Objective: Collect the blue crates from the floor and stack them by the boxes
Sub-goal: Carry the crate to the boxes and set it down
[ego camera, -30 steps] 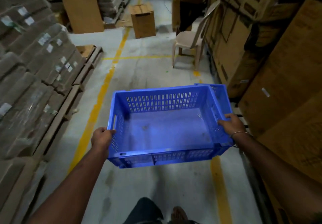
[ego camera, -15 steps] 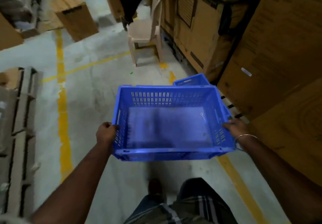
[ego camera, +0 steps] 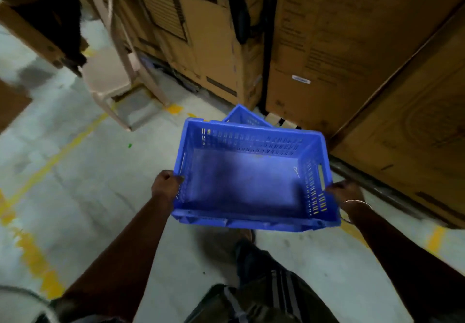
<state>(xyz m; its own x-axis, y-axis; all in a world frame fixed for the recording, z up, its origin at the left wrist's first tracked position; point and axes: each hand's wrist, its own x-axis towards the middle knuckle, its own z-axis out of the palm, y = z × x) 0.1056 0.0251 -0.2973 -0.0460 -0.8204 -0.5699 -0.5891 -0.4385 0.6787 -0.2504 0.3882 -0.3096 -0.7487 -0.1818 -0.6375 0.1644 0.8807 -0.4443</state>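
I carry an empty blue crate (ego camera: 246, 179) with slotted walls, held level above the floor. My left hand (ego camera: 166, 184) grips its left wall and my right hand (ego camera: 344, 190) grips its right wall near the handle slot. Behind the carried crate, a corner of a second blue crate (ego camera: 245, 116) shows on the floor at the foot of the tall cardboard boxes (ego camera: 352, 53). Most of that second crate is hidden by the one I hold.
A beige plastic chair (ego camera: 110, 71) stands at the left of the box wall. Yellow lines (ego camera: 57, 156) cross the grey concrete floor. More cardboard boxes (ego camera: 32, 31) stand at the upper left. My legs (ego camera: 261, 285) are below the crate.
The view has turned right and closer to the box wall. The crate in my hands has come nearer to the second crate on the floor. Both hands keep their grip.
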